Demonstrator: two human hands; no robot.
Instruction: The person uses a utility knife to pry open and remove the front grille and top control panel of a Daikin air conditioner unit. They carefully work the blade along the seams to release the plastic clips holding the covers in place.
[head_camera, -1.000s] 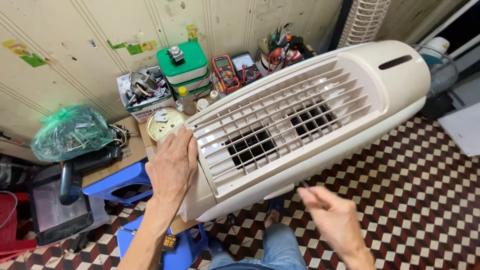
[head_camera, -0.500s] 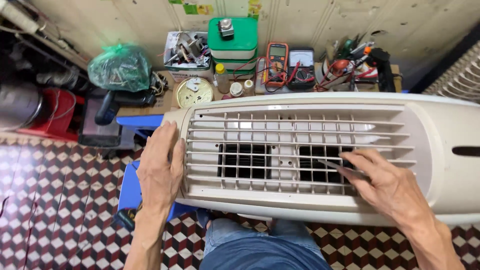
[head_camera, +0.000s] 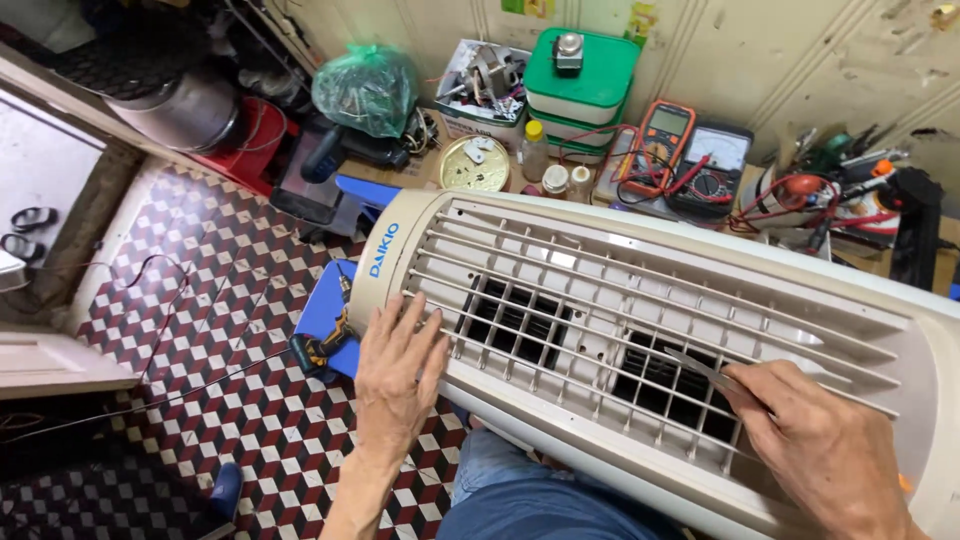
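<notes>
A large cream air cooler (head_camera: 800, 300) lies on its side across my lap, its slatted grille facing up. My left hand (head_camera: 398, 372) rests flat on the near left end of the grille, fingers spread. My right hand (head_camera: 815, 445) is closed on a thin flat metal blade (head_camera: 705, 368), whose tip pokes between the slats over a dark opening (head_camera: 680, 390). A second dark opening (head_camera: 515, 315) shows to the left of it.
A low bench at the wall holds a green-lidded box (head_camera: 580, 85), two multimeters (head_camera: 690, 155), a round tin (head_camera: 474, 163), small bottles, tools and a green bag (head_camera: 365, 90). A blue stool (head_camera: 335, 310) with a small screwdriver stands on the checkered floor (head_camera: 230, 330).
My view has swung left and nearer. The cooler now runs slantwise across the picture. My left hand stayed on the grille's left end; my right hand keeps the blade in the slats.
</notes>
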